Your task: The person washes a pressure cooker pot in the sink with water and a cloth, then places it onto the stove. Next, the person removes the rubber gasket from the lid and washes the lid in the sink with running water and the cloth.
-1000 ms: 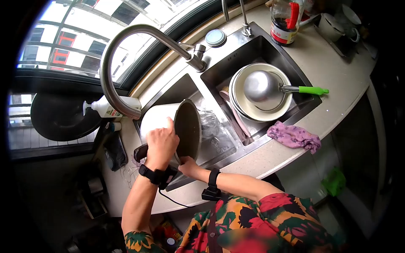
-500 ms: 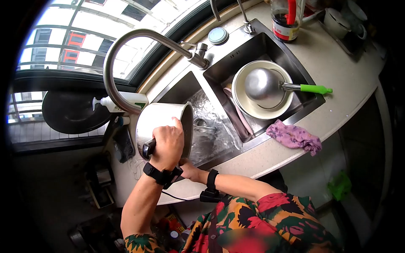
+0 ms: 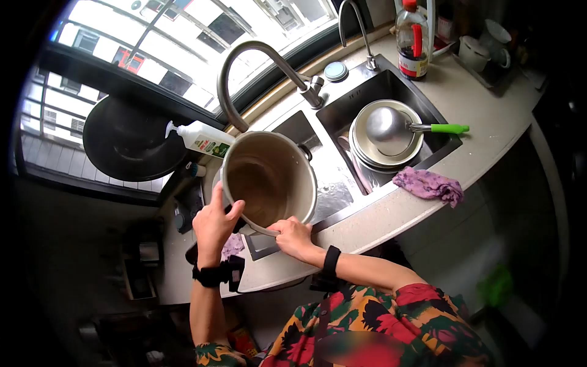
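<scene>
A deep pot [image 3: 269, 168] is tilted over the left sink basin, its opening turned up toward me, so I see its pale inner wall and brownish bottom. My left hand [image 3: 214, 223] is at its lower left side, with the thumb and index finger showing against the wall and the other fingers partly hidden. My right hand [image 3: 295, 237] grips the near rim, fingers curled over the edge. A black handle [image 3: 306, 152] sticks out on the pot's far side. Just above the pot hangs the curved faucet [image 3: 229, 85].
The right basin holds stacked bowls [image 3: 361, 144] with a green-handled ladle [image 3: 391, 131] on top. A purple cloth [image 3: 428, 185] lies on the counter's front edge. A white pump bottle [image 3: 208, 139], a black wok [image 3: 128, 140] and a sauce bottle [image 3: 413, 46] stand around the sinks.
The pot has turned from lying sideways over the left basin to facing its opening up at me. My right hand has come out from behind it onto the rim. The view has shifted.
</scene>
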{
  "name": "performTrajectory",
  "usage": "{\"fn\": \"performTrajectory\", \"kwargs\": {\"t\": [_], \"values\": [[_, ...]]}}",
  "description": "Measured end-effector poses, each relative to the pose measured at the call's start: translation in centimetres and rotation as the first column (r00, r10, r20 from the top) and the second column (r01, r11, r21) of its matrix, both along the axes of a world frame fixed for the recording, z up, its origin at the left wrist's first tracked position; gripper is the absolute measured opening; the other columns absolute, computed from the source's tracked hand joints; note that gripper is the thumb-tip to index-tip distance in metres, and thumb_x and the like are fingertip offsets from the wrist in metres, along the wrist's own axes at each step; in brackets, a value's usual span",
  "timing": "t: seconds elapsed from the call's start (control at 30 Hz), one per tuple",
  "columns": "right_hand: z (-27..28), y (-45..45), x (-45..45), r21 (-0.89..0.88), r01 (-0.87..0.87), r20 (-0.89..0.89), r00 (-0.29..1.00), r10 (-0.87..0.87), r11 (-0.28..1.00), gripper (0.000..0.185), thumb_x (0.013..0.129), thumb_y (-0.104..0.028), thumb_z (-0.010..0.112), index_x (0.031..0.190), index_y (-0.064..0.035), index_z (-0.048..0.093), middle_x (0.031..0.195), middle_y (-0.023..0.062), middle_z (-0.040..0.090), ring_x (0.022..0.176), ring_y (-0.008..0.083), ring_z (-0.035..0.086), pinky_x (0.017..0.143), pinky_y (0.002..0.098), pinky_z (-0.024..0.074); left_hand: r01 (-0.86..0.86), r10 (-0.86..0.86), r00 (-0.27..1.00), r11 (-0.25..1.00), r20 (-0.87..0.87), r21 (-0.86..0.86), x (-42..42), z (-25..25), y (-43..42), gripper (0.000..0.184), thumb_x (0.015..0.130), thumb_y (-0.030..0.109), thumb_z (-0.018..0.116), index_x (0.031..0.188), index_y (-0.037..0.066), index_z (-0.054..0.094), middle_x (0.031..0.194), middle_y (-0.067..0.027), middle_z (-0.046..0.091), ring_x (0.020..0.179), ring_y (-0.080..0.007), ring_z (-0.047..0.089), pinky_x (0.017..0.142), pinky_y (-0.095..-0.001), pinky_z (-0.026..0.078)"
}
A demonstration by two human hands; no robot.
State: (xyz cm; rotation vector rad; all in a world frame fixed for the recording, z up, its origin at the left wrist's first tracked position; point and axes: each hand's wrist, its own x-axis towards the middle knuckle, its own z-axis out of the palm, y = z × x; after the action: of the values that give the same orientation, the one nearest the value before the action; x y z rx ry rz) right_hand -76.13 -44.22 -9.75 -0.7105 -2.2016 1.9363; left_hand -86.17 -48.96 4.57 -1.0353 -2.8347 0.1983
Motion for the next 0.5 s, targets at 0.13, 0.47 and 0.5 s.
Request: {"fn": "performTrajectory", "kwargs": {"t": [0.13, 0.47, 0.5], "values": [[1.6, 0.0, 2.9, 0.377, 0.11, -0.174, 0.984, -0.047, 0.92, 0.02, 0.067, -0.012, 0.052, 0.077, -0.0202, 0.066, 0.078, -0.0058, 0.062, 0.088, 0.0156, 0.052, 0.069, 0.0401, 0.0297, -0.222, -0.06, 0.898, 0.795, 0.436, 0.565, 0.3, -1.7, -5.8, 0.05, 0.072, 0.024, 0.063, 0.118, 0.013, 0.046, 0.071, -0.0057, 0.061, 0.063, -0.0147, 0.059, 0.059, -0.0285, 0.046], [4.6, 0.4, 8.9, 0.79, 0.273, -0.327, 0.945, 0.0, 0.549, 0.008, 0.061, -0.009, 0.058, 0.065, -0.016, 0.061, 0.069, -0.0073, 0.057, 0.085, 0.0142, 0.05, 0.067, 0.0454, 0.0293, -0.582, -0.478, 0.542, 0.38, 0.691, 0.719, 4.5, -5.9, -8.9, 0.04, 0.077, 0.011, 0.063, 0.112, 0.001, 0.046, 0.079, -0.0043, 0.06, 0.064, -0.0071, 0.055, 0.056, -0.0184, 0.043], [4.5, 0.7, 9.0, 0.807, 0.27, -0.325, 0.946, 0.012, 0.526, 0.007, 0.062, -0.009, 0.058, 0.064, -0.0156, 0.06, 0.068, -0.007, 0.056, 0.084, 0.0143, 0.051, 0.067, 0.046, 0.0293, -0.603, -0.484, 0.524, 0.369, 0.701, 0.707, 4.6, -6.4, -8.7, 0.039, 0.077, 0.012, 0.064, 0.111, 0.001, 0.047, 0.076, -0.0039, 0.06, 0.06, -0.0066, 0.054, 0.054, -0.0181, 0.043]]}}
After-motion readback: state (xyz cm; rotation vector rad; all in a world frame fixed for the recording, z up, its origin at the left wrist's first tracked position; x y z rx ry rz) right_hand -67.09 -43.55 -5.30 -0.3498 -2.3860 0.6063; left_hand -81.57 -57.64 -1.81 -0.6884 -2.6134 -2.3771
